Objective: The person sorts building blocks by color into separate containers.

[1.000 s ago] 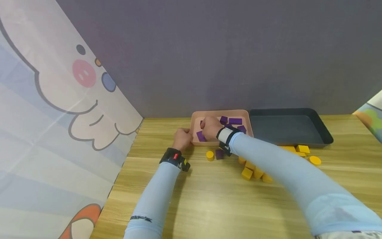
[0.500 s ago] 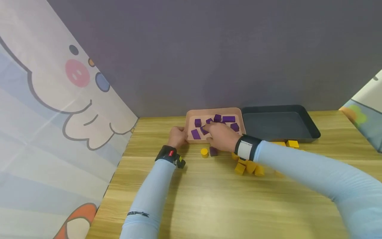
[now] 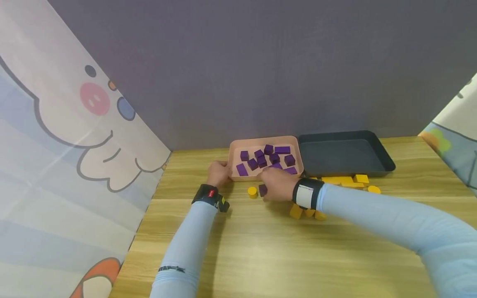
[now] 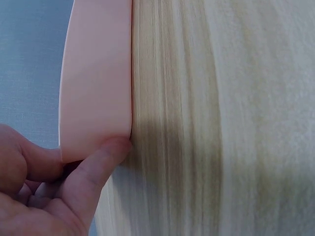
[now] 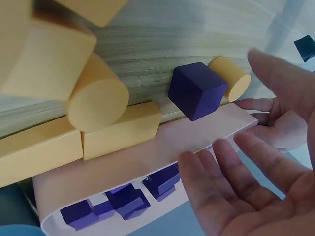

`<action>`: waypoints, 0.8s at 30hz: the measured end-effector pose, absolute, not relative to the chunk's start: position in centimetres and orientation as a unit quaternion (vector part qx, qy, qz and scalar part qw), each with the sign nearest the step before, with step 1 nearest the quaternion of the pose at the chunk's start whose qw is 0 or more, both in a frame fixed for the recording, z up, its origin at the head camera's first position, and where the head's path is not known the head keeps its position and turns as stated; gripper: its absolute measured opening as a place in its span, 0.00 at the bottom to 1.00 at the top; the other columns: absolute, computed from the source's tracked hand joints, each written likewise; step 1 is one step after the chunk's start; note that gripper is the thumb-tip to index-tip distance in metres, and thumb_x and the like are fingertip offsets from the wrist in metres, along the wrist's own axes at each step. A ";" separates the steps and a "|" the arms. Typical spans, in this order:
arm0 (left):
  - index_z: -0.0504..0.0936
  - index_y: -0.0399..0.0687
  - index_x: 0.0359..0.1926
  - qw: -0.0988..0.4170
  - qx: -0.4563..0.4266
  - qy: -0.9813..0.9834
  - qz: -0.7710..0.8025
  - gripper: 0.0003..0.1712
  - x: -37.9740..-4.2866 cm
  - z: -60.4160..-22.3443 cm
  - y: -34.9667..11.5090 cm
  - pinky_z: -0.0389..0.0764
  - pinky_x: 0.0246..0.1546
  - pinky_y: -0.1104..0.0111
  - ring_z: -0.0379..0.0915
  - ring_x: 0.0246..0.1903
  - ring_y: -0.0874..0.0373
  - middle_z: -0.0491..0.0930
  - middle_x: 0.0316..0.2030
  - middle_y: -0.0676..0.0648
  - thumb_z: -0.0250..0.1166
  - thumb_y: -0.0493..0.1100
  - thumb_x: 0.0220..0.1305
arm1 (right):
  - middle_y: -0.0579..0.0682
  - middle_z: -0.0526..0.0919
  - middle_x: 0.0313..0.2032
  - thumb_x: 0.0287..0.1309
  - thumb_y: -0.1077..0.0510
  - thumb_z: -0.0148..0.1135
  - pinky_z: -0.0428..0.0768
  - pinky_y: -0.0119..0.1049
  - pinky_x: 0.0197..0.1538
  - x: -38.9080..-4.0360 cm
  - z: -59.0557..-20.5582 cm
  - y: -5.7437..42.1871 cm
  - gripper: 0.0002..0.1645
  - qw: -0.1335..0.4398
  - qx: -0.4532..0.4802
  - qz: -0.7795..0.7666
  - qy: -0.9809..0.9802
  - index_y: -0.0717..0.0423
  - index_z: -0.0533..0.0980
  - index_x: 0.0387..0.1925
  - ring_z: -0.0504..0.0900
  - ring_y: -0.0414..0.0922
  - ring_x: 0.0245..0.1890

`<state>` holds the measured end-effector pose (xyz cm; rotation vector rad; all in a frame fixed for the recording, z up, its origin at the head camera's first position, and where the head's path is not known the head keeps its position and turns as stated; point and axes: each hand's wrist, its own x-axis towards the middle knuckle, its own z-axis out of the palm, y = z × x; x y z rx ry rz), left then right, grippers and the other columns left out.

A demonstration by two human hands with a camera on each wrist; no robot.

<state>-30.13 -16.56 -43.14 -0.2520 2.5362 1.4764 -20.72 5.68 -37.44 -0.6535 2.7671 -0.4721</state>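
Observation:
My left hand [image 3: 219, 173] holds the near left corner of a pink tray [image 4: 96, 73], thumb low on its wall and a finger at the rim. Several purple blocks [image 3: 282, 150] lie in that tray. On the table in front of it sits a purple cube [image 5: 198, 91], beside a yellow cylinder [image 3: 252, 192]. My right hand [image 3: 277, 184] is over the tray's near edge, by the cube. In the right wrist view its thumb and fingers are spread around the cube without touching it, and nothing is in the hand.
A dark grey tray [image 3: 343, 156] stands against the right end of the pink one. Yellow blocks [image 3: 337, 180] lie before the trays, several partly under my right forearm. A grey panel [image 3: 238, 74] rises behind, and a printed sheet [image 3: 56, 136] hangs at the left.
My right hand has drawn back from inside the pink tray towards the purple cube in front, uncovering the purple blocks. My left hand keeps its place at the tray's corner.

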 end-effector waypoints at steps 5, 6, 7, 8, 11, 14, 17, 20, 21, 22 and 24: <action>0.79 0.37 0.67 0.109 -0.094 0.852 0.503 0.23 -30.1 -43.1 -16.4 0.91 0.44 0.59 0.86 0.43 0.50 0.85 0.58 0.37 0.59 0.37 0.74 | 0.53 0.84 0.58 0.46 0.53 0.85 0.85 0.47 0.60 -21.4 -37.9 5.5 0.44 0.198 -0.224 -0.136 0.944 0.53 0.77 0.66 0.81 0.47 0.48; 0.78 0.37 0.68 0.110 -0.096 0.851 0.504 0.24 -30.1 -43.1 -16.4 0.91 0.45 0.59 0.86 0.44 0.50 0.84 0.59 0.37 0.59 0.37 0.74 | 0.53 0.84 0.59 0.46 0.53 0.85 0.85 0.47 0.60 -21.5 -38.0 5.5 0.44 0.209 -0.226 -0.128 0.943 0.52 0.76 0.66 0.80 0.47 0.47; 0.78 0.37 0.68 0.111 -0.097 0.851 0.505 0.24 -30.1 -43.0 -16.4 0.91 0.45 0.58 0.86 0.44 0.49 0.84 0.60 0.37 0.59 0.37 0.74 | 0.52 0.84 0.58 0.46 0.53 0.85 0.85 0.46 0.59 -21.7 -38.2 5.4 0.44 0.219 -0.229 -0.122 0.941 0.51 0.76 0.65 0.80 0.46 0.46; 0.77 0.38 0.69 0.113 -0.098 0.851 0.504 0.24 -30.1 -43.0 -16.3 0.91 0.46 0.58 0.86 0.44 0.49 0.84 0.60 0.37 0.59 0.38 0.75 | 0.50 0.84 0.57 0.46 0.52 0.84 0.85 0.45 0.58 -21.8 -38.4 5.4 0.43 0.227 -0.228 -0.118 0.940 0.50 0.76 0.65 0.79 0.46 0.45; 0.77 0.38 0.69 0.113 -0.096 0.851 0.503 0.24 -30.2 -42.9 -16.3 0.91 0.46 0.58 0.87 0.45 0.49 0.83 0.60 0.37 0.59 0.40 0.76 | 0.47 0.85 0.50 0.49 0.53 0.82 0.85 0.41 0.50 -22.1 -39.0 5.2 0.38 0.230 -0.231 -0.109 0.939 0.50 0.78 0.63 0.79 0.46 0.41; 0.77 0.38 0.69 0.111 -0.093 0.852 0.502 0.24 -30.3 -42.9 -16.3 0.91 0.46 0.59 0.87 0.46 0.48 0.84 0.60 0.37 0.58 0.42 0.78 | 0.46 0.83 0.40 0.53 0.56 0.79 0.81 0.37 0.41 -22.2 -39.5 5.1 0.30 0.222 -0.238 -0.099 0.940 0.51 0.80 0.59 0.78 0.46 0.36; 0.77 0.37 0.69 0.107 -0.091 0.851 0.506 0.24 -30.3 -42.9 -16.3 0.91 0.46 0.58 0.87 0.48 0.47 0.83 0.61 0.37 0.57 0.42 0.78 | 0.47 0.80 0.32 0.57 0.60 0.75 0.77 0.37 0.37 -22.3 -39.7 5.0 0.20 0.205 -0.253 -0.091 0.941 0.52 0.83 0.52 0.77 0.46 0.32; 0.77 0.36 0.69 0.103 -0.087 0.851 0.507 0.24 -30.3 -43.0 -16.4 0.91 0.45 0.58 0.88 0.49 0.47 0.83 0.61 0.36 0.57 0.41 0.78 | 0.46 0.80 0.30 0.62 0.61 0.73 0.78 0.38 0.40 -22.2 -40.0 4.9 0.12 0.183 -0.270 -0.088 0.941 0.53 0.85 0.48 0.76 0.46 0.31; 0.77 0.37 0.69 0.103 -0.085 0.852 0.506 0.24 -30.2 -43.0 -16.4 0.91 0.44 0.58 0.88 0.48 0.47 0.83 0.61 0.36 0.56 0.41 0.78 | 0.46 0.80 0.30 0.63 0.61 0.72 0.79 0.38 0.42 -22.2 -40.0 4.9 0.12 0.177 -0.272 -0.089 0.942 0.53 0.86 0.48 0.76 0.46 0.31; 0.77 0.37 0.69 0.102 -0.084 0.852 0.506 0.24 -30.3 -43.1 -16.4 0.91 0.44 0.59 0.88 0.48 0.47 0.83 0.61 0.36 0.56 0.41 0.78 | 0.46 0.80 0.31 0.64 0.61 0.71 0.80 0.38 0.43 -22.2 -40.1 4.9 0.11 0.174 -0.274 -0.092 0.941 0.53 0.86 0.48 0.76 0.46 0.31; 0.77 0.37 0.69 0.100 -0.082 0.853 0.505 0.23 -30.3 -43.2 -16.4 0.91 0.43 0.59 0.88 0.48 0.47 0.83 0.61 0.36 0.56 0.41 0.78 | 0.45 0.80 0.30 0.65 0.60 0.71 0.81 0.39 0.45 -22.2 -40.2 4.8 0.10 0.170 -0.275 -0.096 0.941 0.53 0.86 0.47 0.76 0.46 0.31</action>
